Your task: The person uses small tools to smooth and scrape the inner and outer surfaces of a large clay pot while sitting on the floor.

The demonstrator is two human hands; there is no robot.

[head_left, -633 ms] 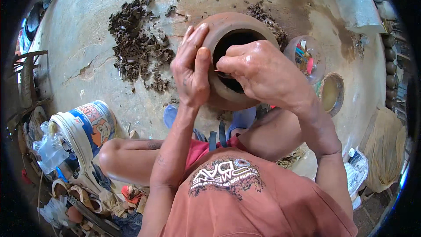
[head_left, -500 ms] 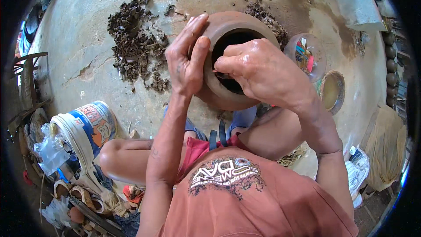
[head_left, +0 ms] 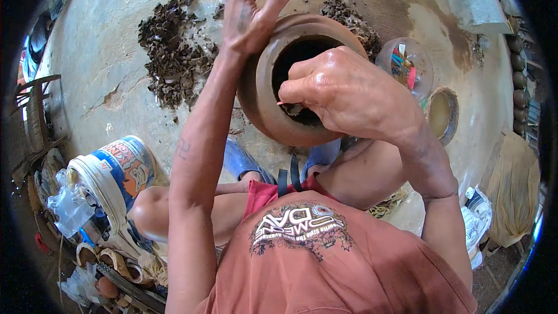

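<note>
At the left rim of the pot [head_left: 260, 104], the right hand [head_left: 356, 93] pinches a thin tool [head_left: 281, 103], seemingly scraping; the left hand [head_left: 251, 20], fingers released, likely must steady it next.

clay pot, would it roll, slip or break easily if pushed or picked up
The pot would probably rock or roll if pushed, since its sides bulge roundly, though its base is hidden. It could slip when lifted: it looks smooth and no handle shows. Being apparently clay with a wide open mouth, it may chip if knocked.
</note>
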